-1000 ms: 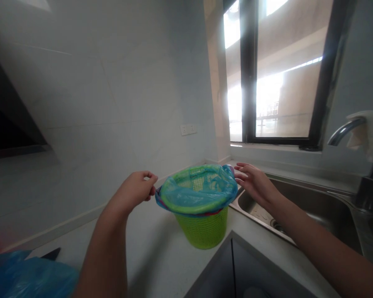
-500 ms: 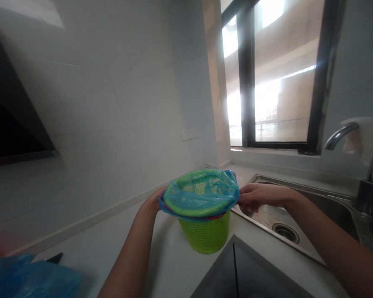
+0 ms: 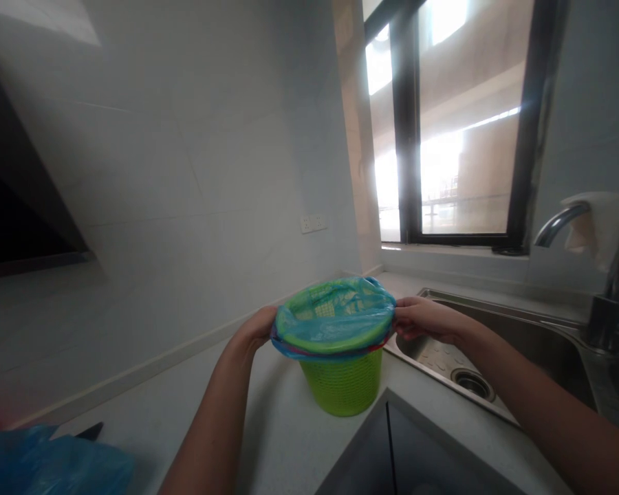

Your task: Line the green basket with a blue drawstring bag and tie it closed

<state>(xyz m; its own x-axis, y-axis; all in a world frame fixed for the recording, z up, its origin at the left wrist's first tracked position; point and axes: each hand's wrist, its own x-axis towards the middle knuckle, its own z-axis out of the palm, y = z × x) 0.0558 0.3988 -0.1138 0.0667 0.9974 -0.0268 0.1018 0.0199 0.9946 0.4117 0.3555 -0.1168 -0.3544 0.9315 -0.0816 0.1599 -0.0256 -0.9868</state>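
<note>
A lime-green plastic basket (image 3: 341, 385) with a fine mesh wall stands upright on the white counter. Over its rim is spread a thin blue plastic bag (image 3: 335, 328), its edge folded outward, with some red and purple showing beneath. My left hand (image 3: 258, 326) grips the bag's edge at the left of the rim; its fingertips are hidden behind the bag. On the opposite side my right hand (image 3: 424, 319) pinches the bag's edge between thumb and fingers.
A steel sink (image 3: 534, 350) with a chrome faucet (image 3: 562, 223) lies to the right. Blue plastic (image 3: 56, 460) and a dark pointed thing (image 3: 90, 432) are at the lower left. A dark grey panel (image 3: 392, 454) sits in front of the basket. Wall and window stand behind.
Both hands have moved slightly upward at the rim, still holding the bag. The bag's left edge has shifted a little inward, and the view has moved slightly.
</note>
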